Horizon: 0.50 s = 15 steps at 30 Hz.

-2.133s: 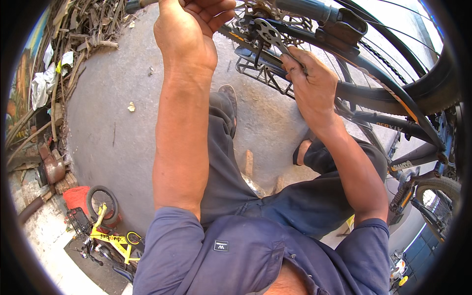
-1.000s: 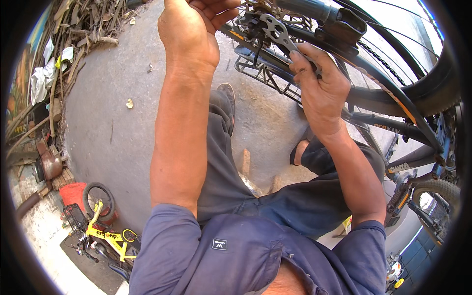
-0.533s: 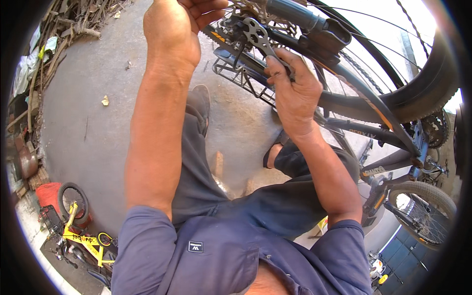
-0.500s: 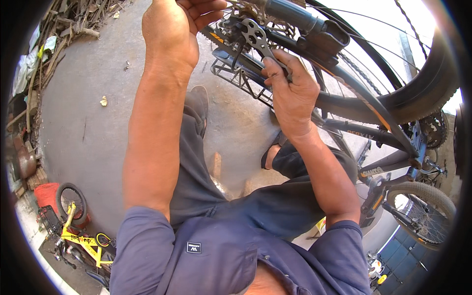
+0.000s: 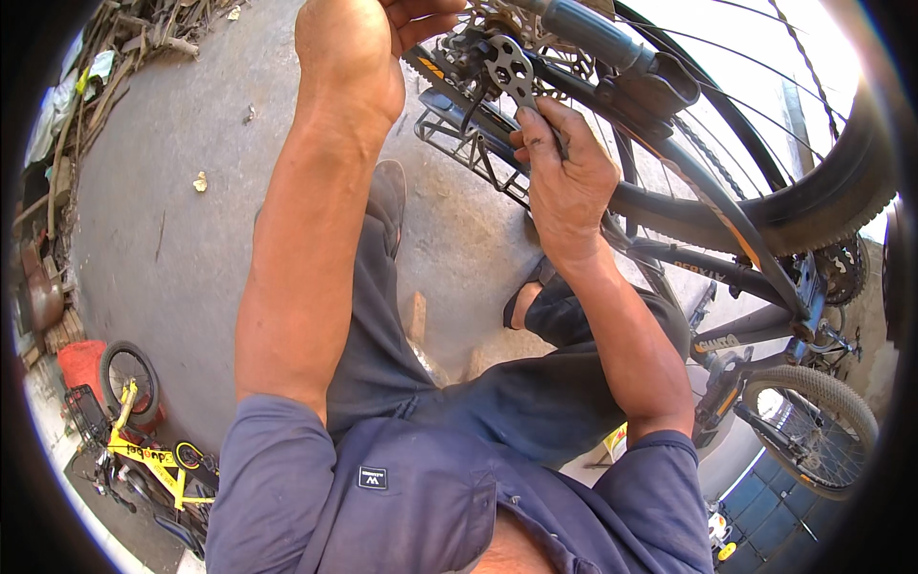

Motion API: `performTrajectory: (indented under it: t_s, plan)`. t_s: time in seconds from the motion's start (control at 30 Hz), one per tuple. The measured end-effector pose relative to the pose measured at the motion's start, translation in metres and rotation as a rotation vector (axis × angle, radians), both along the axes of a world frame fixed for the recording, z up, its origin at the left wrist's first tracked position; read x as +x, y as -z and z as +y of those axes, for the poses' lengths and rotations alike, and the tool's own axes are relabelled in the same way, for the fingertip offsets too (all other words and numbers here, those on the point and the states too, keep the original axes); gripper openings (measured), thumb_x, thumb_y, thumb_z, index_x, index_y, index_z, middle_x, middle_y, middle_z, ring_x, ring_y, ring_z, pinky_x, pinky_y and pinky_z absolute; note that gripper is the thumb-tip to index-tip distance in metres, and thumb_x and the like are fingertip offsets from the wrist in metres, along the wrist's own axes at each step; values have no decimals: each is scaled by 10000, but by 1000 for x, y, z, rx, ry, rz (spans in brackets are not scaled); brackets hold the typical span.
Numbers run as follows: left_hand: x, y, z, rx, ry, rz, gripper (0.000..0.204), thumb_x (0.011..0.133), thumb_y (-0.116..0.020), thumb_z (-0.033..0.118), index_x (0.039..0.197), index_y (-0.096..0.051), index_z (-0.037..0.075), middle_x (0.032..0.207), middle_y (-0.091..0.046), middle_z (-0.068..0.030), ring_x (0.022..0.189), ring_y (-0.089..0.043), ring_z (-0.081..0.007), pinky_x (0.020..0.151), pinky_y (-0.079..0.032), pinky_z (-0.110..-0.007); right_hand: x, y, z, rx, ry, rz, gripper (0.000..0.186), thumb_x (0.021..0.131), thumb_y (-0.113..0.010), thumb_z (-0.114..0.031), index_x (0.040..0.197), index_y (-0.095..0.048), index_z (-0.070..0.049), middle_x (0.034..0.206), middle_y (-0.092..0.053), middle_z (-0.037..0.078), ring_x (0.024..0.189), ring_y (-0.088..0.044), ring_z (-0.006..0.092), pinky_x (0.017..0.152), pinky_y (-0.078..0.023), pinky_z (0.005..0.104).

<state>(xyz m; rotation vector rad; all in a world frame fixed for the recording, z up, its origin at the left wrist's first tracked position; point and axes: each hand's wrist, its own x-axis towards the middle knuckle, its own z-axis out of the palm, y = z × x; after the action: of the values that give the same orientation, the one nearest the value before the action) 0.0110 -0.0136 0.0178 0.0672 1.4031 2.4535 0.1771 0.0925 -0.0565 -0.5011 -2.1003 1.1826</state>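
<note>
My right hand (image 5: 574, 177) is closed around the handle of a flat grey multi-hole bicycle wrench (image 5: 510, 69). The wrench's perforated head lies against or just in front of the hub and brake area of an upturned bicycle wheel (image 5: 794, 206); whether it touches a nut I cannot tell. At the top edge, my left hand (image 5: 354, 48) is partly cut off, its visible fingers curled beside the hub parts. What those fingers grip is hidden. Below the wrench runs a black luggage rack (image 5: 469, 151), and a dark bicycle frame (image 5: 708, 273) extends to the right.
A second bicycle wheel (image 5: 813, 426) stands at the lower right. Over at the lower left are a small yellow bicycle (image 5: 148, 454) and a red object (image 5: 81, 368). Piled sticks (image 5: 124, 48) line the upper left. My shoes rest on the concrete floor (image 5: 182, 258).
My left hand has shifted slightly right. The wrench head has swung a little to the right, while my right hand keeps its grip. The whole view has moved slightly.
</note>
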Motion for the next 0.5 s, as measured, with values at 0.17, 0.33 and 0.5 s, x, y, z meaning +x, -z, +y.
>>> performTrajectory:
  t_s: [0.17,0.33,0.5]
  plan:
    - [-4,0,-3,-20,32,-6,538,1102,-372,535,954,-617,80,812,-706,-99,705,-711,-216,659,-587,-360,-5,5,-3,-51,0,-12,240,980,-706,-38,1207,-692,36,975,-742,98,803,-715,123,665,-590,246]
    - [2,-6,-2,-41,-2,-11,562,1101,-360,552,939,-621,81,817,-718,-107,701,-711,-215,651,-579,-349,-10,0,-9,-150,-17,-154,261,987,-705,-75,1230,-692,19,992,-746,85,814,-712,115,665,-579,241]
    - [-6,2,-4,-32,60,-18,584,1100,-348,561,935,-637,81,813,-726,-108,701,-711,-210,630,-567,-337,2,-11,-4,-76,35,-17,195,937,-749,-74,1119,-727,-9,843,-718,92,703,-662,132,639,-522,264]
